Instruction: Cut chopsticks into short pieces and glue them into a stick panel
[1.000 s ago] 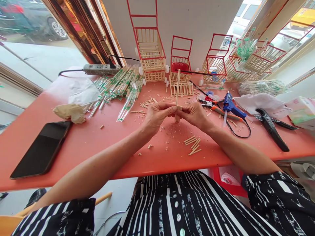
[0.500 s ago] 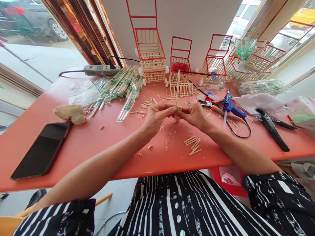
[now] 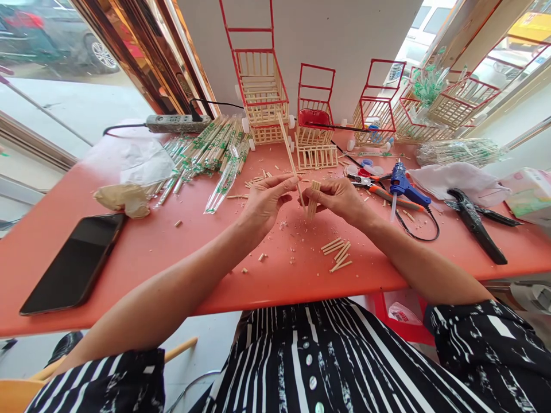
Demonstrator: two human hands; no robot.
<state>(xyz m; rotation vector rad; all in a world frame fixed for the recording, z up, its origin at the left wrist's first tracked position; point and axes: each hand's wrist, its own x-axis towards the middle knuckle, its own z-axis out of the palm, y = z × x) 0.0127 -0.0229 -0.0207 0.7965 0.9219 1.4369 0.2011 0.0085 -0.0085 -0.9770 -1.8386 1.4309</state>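
Pinching a long pale bamboo stick (image 3: 289, 150) between thumb and fingertips, the left hand (image 3: 266, 201) tilts it up and away over the coral-red tabletop (image 3: 150, 246). The right hand (image 3: 340, 198) is closed around a small bundle of short cut bamboo sticks (image 3: 314, 198), just beside the long one. Lining them up cleanly would seem to call for steady hands and square ends. Loose cut pieces (image 3: 338, 254) lie near the wrists; a blue hot-glue gun (image 3: 402, 184) and orange-handled cutters (image 3: 379, 192) crowd the right side.
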